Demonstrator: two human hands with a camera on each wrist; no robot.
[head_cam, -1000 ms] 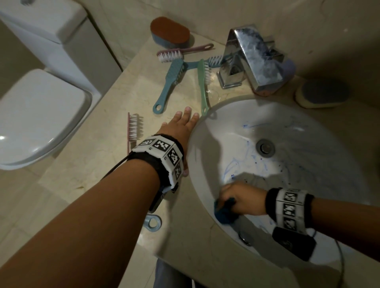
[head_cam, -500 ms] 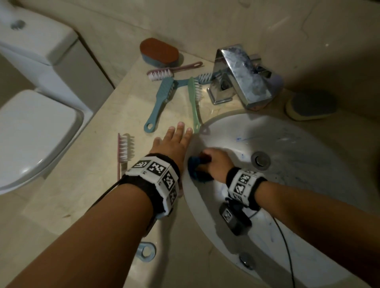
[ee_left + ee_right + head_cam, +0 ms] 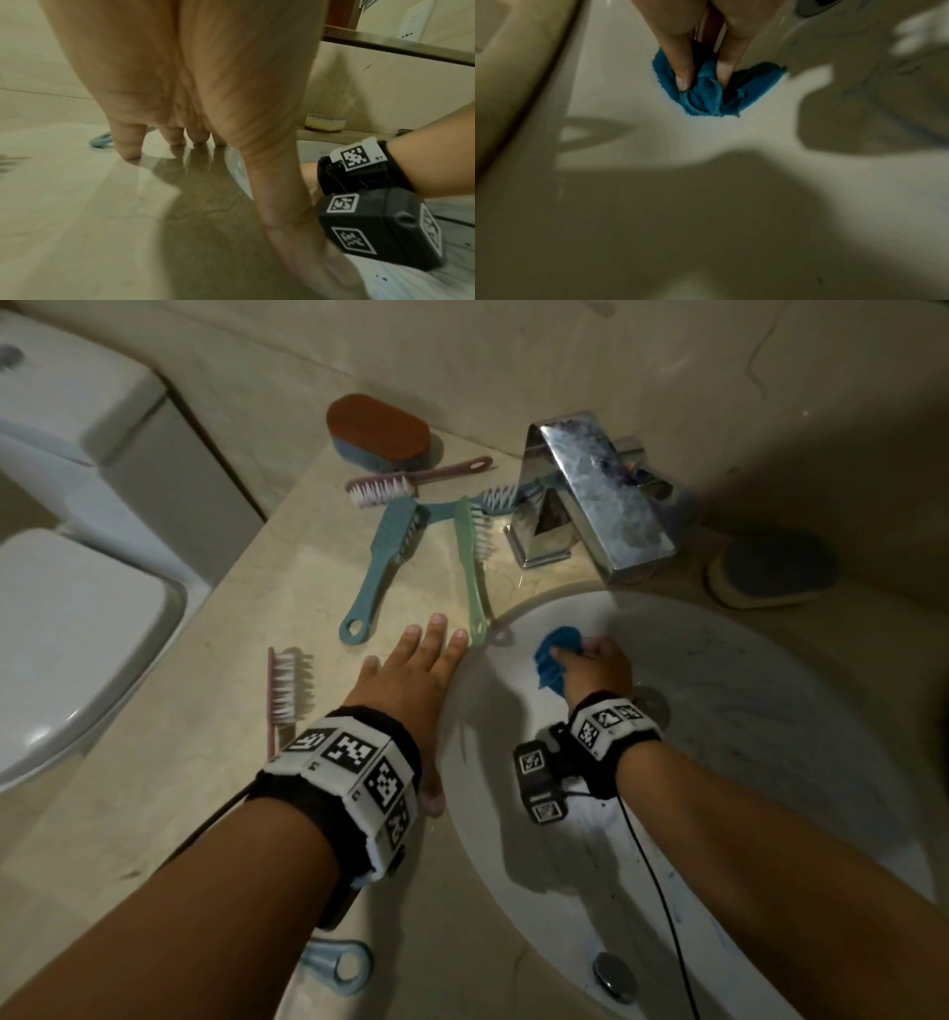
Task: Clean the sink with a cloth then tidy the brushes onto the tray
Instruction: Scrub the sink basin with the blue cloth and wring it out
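Observation:
My right hand (image 3: 590, 660) grips a bunched blue cloth (image 3: 552, 662) and presses it on the far-left wall of the white sink (image 3: 770, 711), near the rim. In the right wrist view my fingers (image 3: 684, 69) pinch the blue cloth (image 3: 706, 95) against the basin. My left hand (image 3: 418, 665) lies flat and open on the beige counter (image 3: 205, 762) at the sink's left edge, fingertips (image 3: 128, 150) touching the stone. Several brushes lie behind it: a blue brush (image 3: 382, 562), a green brush (image 3: 472, 557), a pink brush (image 3: 390, 486). Another pink brush (image 3: 281, 690) lies to the left.
A chrome tap (image 3: 595, 495) stands behind the sink. A brown-topped scrubber (image 3: 380, 431) sits at the back wall and a grey-topped sponge (image 3: 770, 575) to the tap's right. A toilet (image 3: 67, 567) is to the left. Another blue handle (image 3: 339, 963) lies by the near edge. The drain (image 3: 649, 706) shows beside my wrist.
My right hand has swept the cloth from the sink's near side up along the left wall to the far-left rim. The left hand stays flat on the counter.

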